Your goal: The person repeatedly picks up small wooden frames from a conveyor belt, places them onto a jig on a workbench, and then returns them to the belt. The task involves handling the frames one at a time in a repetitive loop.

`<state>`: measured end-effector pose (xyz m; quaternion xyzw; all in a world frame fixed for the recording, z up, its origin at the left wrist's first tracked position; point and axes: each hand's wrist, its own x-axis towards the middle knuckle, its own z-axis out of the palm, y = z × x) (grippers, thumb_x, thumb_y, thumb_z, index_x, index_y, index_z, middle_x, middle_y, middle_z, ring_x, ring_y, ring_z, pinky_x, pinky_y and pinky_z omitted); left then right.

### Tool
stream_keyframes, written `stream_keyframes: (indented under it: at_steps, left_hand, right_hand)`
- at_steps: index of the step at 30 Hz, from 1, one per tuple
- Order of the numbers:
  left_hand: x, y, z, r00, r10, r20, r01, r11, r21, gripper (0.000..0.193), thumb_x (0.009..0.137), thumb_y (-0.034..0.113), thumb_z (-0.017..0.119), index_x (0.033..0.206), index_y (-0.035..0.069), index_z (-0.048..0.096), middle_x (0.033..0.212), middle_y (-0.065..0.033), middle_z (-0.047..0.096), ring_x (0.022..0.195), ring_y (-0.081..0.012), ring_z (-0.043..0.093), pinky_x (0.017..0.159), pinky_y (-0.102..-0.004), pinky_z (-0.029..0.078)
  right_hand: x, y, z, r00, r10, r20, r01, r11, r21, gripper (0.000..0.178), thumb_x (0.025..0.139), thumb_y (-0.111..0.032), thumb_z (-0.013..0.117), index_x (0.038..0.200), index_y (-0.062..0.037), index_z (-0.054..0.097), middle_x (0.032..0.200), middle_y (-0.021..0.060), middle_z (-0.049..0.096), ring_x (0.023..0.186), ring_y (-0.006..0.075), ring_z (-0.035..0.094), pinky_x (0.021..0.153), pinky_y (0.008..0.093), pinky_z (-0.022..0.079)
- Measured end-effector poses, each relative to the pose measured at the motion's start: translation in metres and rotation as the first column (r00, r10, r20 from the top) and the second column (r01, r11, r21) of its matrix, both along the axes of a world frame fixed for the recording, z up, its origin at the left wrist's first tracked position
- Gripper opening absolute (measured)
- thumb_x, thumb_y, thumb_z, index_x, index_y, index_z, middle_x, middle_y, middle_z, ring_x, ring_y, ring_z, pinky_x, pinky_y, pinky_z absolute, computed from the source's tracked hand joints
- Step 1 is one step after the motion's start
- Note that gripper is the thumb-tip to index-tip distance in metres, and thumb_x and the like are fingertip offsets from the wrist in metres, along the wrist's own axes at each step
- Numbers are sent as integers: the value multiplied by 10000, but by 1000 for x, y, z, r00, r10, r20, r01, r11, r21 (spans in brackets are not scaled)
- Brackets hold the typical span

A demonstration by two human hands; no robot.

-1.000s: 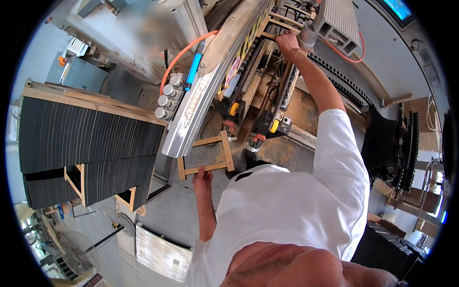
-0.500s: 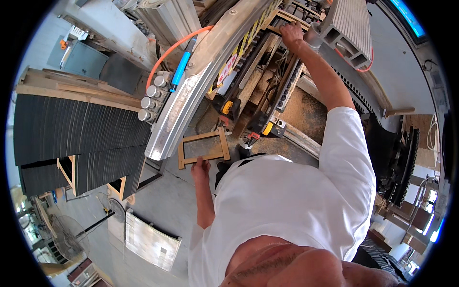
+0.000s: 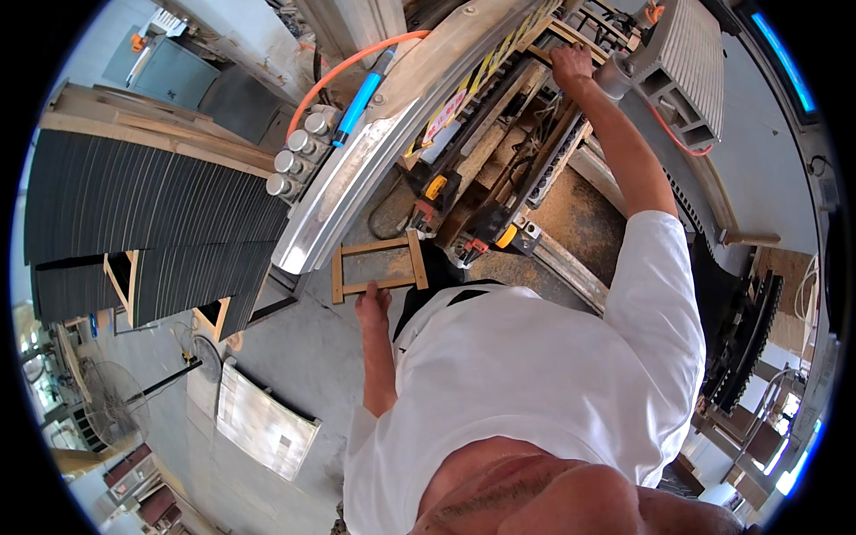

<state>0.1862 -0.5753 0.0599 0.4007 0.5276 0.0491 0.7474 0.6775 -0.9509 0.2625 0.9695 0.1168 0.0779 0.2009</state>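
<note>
My left hand (image 3: 373, 303) is closed on the near rail of a small rectangular wooden frame (image 3: 417, 259), held low beside my body above the floor. The frame has two longer side pieces and two crosspieces, with an open middle. Far up at the right, my outstretched right hand (image 3: 572, 64) rests at the far part of a woodworking machine (image 3: 486, 160), by a grey metal cylinder (image 3: 613, 75). Its fingers are curled over a wooden edge there; what exactly they grip is partly hidden by the hand.
Sawdust (image 3: 580, 209) covers the machine's bed. An aluminium beam (image 3: 312, 227) with metal knobs (image 3: 294, 165) and a blue marker-like tool (image 3: 364, 98) runs along its left. A stack of dark panels (image 3: 152, 201) stands left; a floor fan (image 3: 116, 406) and a pale panel (image 3: 266, 421) lie beyond.
The whole view has shifted slightly, so the machine sits further right. Both hands keep about the same places, the left one still with the wooden frame.
</note>
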Motion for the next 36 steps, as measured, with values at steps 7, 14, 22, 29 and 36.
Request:
stream_keyframes:
  at_steps: [7, 14, 22, 29, 36]
  left_hand:
    - [-17, 10, 4, 998, 51, 23, -52, 998, 39, 214, 828, 199, 676, 938, 45, 577, 805, -56, 626, 672, -161, 621, 569, -280, 519]
    - [-52, 34, 7, 994, 108, 3, -108, 993, 50, 202, 855, 209, 667, 976, 69, 586, 808, -32, 626, 660, -145, 611, 573, -274, 517]
    - [-152, 118, 40, 970, 125, 207, -157, 976, 148, 235, 914, 229, 599, 1059, 46, 576, 949, -35, 613, 831, -138, 594, 730, -292, 522]
    - [-262, 249, 92, 953, 170, 250, -254, 900, 355, 281, 907, 252, 620, 1059, 16, 609, 950, -41, 635, 875, -136, 613, 790, -300, 522]
    - [-296, 428, 96, 930, 279, 238, -359, 827, 433, 313, 936, 336, 559, 1014, 39, 621, 802, 17, 587, 658, -73, 538, 563, -208, 442]
  right_hand:
    - [0, 0, 1, 999, -33, -18, 33, 999, -9, 196, 817, -67, 551, 957, -113, 681, 1026, 107, 641, 1058, 310, 554, 911, 444, 388]
    - [1, 4, 6, 995, -88, -54, 91, 994, 52, 205, 822, -117, 544, 977, -120, 678, 1026, 134, 649, 1066, 344, 556, 927, 467, 383]
    - [-81, 68, 43, 995, 79, 63, -98, 901, 422, 346, 823, -316, 579, 1097, -110, 628, 1049, 161, 650, 978, 358, 611, 798, 456, 496]
    - [-366, 193, 53, 752, 504, -425, 36, 612, 790, 356, 795, -175, 703, 1117, -36, 638, 1017, 150, 671, 910, 243, 660, 771, 337, 513]
    - [-455, 274, -100, 413, 530, -741, 152, 762, 630, 389, 786, -174, 690, 1132, -13, 617, 1080, 182, 647, 982, 255, 635, 817, 337, 500]
